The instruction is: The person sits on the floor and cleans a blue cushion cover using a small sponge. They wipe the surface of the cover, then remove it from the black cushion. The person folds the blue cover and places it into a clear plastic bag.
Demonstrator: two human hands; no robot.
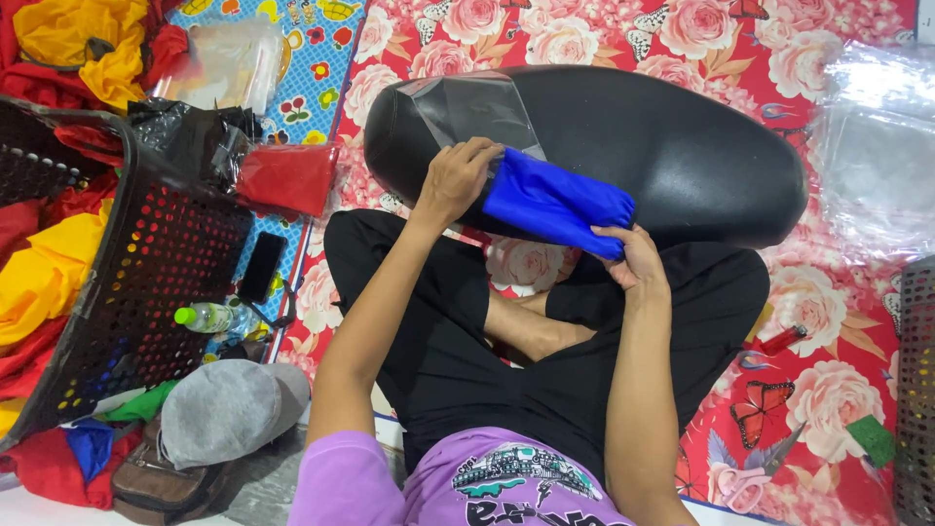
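Hands meet over a folded blue cloth (555, 203) that lies on a big black cushion (682, 156) in front of the seated person's crossed legs. The left hand (458, 178) curls its fingers around the upper end of the cloth, right where the mouth of a clear plastic bag (477, 107) meets it; the bag stretches away from that hand across the cushion top. The right hand (635, 258) pinches the lower, gathered end of the cloth between thumb and fingers, holding it against the cushion's near edge. Whether the cloth's tip is already inside the bag cannot be told.

Well to the left of the left hand stands a dark perforated basket (146, 282) with red and yellow fabric around it, and a packed red bundle (287, 177) in plastic lies beside its rim. Nearer the left forearm are a black phone (261, 267), a small bottle with a green cap (206, 317) and a grey cap (229, 409). To the right of the right hand, on the rose-patterned mat (818, 390), lie a red lighter (782, 340) and small scissors (755, 472); more clear bags (872, 146) are stacked farther off.
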